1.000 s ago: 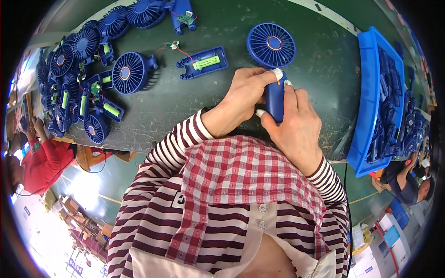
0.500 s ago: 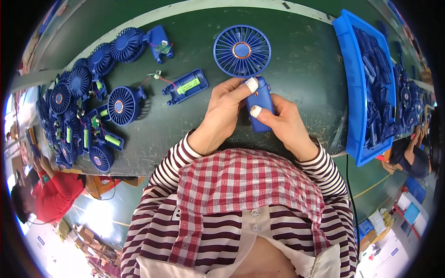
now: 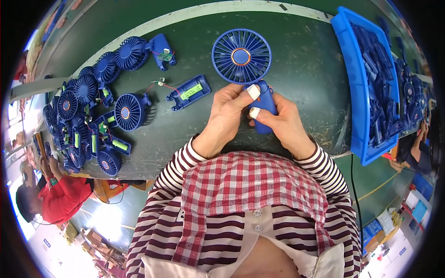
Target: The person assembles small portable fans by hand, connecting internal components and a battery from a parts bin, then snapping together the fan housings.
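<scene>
Between my two hands is a blue handheld fan [image 3: 241,56], its round slatted head pointing away from me. My left hand [image 3: 227,113] grips the upper handle near the neck, thumb pressed on its front. Lower on the handle, my right hand [image 3: 288,121] is wrapped round it, thumb across the front. Both thumbs have white coverings on their tips. To the left lies an open handle shell [image 3: 189,92] with a green battery, wired to a small circuit board [image 3: 160,82]. Near it is another fan head [image 3: 129,112].
A pile of blue fans [image 3: 76,125] with open handles, batteries and boards fills the table's left side. At the right edge stands a blue bin [image 3: 364,92] full of blue plastic parts. A person in red [image 3: 65,197] works at the lower left; another person [image 3: 417,148] is at the far right.
Both thumbs stay pressed on the fan's handle, and the grip looks nearly the same. The whole view has shifted slightly, with the table's left-hand items appearing a little lower and further right.
</scene>
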The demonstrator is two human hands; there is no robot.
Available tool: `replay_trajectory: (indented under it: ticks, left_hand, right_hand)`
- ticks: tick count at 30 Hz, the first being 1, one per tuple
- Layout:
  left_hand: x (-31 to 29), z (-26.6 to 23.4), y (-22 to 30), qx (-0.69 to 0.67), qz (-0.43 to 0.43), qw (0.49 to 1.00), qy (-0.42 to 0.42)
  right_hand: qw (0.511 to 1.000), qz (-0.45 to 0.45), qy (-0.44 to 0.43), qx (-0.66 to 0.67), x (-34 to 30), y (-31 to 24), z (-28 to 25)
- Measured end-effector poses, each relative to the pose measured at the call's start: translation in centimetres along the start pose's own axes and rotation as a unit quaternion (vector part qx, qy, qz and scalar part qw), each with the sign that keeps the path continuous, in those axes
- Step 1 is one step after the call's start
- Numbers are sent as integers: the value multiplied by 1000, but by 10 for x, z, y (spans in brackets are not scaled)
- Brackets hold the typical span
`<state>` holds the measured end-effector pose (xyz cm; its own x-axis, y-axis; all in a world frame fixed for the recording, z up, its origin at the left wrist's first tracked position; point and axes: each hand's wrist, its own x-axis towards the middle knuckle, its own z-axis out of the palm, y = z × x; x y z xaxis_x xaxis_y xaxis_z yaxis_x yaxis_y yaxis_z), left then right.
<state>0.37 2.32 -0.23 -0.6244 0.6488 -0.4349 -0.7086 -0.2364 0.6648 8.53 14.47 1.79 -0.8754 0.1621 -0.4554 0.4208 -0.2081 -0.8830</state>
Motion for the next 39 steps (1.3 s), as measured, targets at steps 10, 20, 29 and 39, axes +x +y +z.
replay_trajectory:
  ticks: [10,20,29,39]
  left_hand:
    - [-1,2,-6,20,84,996,-13]
    - [4,5,-3,19,73,997,13]
    - [-8,-17,18,147,171,973,46]
    - [-61,-59,37,585,372,708,131]
  right_hand:
    - [998,-51,21,-13,6,12,-1]
    - [1000,-12,6,-5,12,-8,-1]
    - [967,-152,89,-183,86,-40,-15]
    - [445,-455,377,-673,249,-107,-35]
